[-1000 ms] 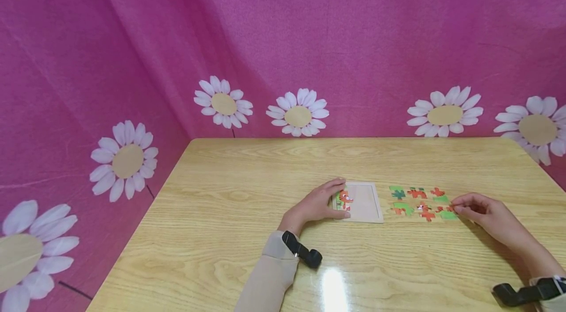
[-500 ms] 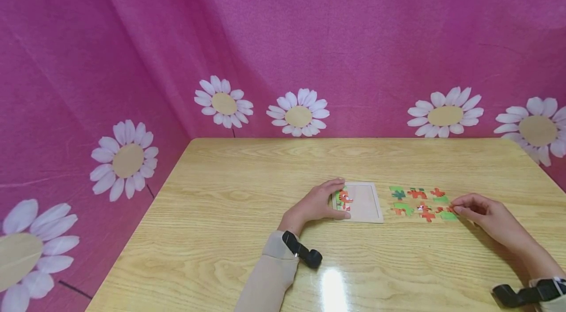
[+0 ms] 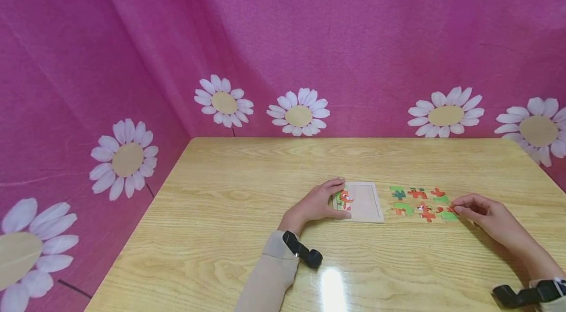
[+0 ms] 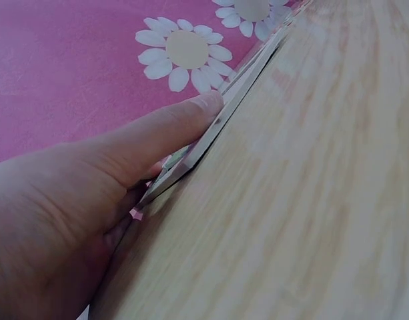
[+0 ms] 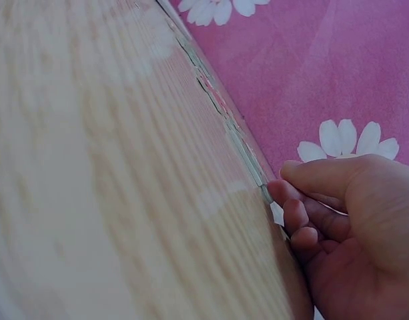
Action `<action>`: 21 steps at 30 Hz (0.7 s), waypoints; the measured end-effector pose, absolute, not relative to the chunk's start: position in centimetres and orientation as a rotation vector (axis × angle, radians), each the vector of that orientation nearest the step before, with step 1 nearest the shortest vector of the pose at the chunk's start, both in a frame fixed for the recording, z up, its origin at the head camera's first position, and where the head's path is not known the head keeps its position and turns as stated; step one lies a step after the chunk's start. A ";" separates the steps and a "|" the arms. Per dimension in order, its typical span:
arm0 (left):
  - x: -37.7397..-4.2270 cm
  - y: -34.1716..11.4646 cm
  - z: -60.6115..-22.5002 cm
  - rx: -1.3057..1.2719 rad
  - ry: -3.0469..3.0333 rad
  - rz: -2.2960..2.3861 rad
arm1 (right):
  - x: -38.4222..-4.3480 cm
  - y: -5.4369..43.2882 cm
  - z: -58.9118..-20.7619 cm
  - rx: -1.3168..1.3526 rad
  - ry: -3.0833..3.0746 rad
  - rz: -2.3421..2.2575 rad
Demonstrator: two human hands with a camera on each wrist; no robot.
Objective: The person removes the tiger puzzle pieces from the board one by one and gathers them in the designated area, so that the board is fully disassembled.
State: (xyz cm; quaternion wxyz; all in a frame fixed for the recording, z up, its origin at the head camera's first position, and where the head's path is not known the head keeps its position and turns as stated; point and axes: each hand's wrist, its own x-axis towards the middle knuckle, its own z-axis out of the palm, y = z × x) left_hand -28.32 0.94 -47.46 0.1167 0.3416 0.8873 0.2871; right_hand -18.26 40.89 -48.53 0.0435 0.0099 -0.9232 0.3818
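A shallow wooden puzzle tray [image 3: 379, 209] lies on the table, with jigsaw pieces [image 3: 343, 199] showing an orange animal along its left side. My left hand [image 3: 314, 204] spans that side, thumb on the near edge and fingers at the far edge; in the left wrist view the thumb lies along the tray's rim [image 4: 221, 123]. Right of the tray, several loose pieces [image 3: 416, 193] sit in two rows. At the right end of the near row, my right hand [image 3: 491, 216] pinches a green and orange puzzle piece [image 3: 447, 213] between thumb and index finger, other fingers curled.
Pale wood makes up the tabletop [image 3: 212, 223], whose far edge meets a pink curtain [image 3: 353, 46] printed with white daisies. Black straps [image 3: 302, 250] circle both wrists. A bright light reflection [image 3: 333, 290] shows near the front.
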 end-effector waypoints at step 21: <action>-28.2 1.2 -47.7 0.922 2.634 0.878 | -18.2 40.8 -48.6 -0.012 -2.846 1.194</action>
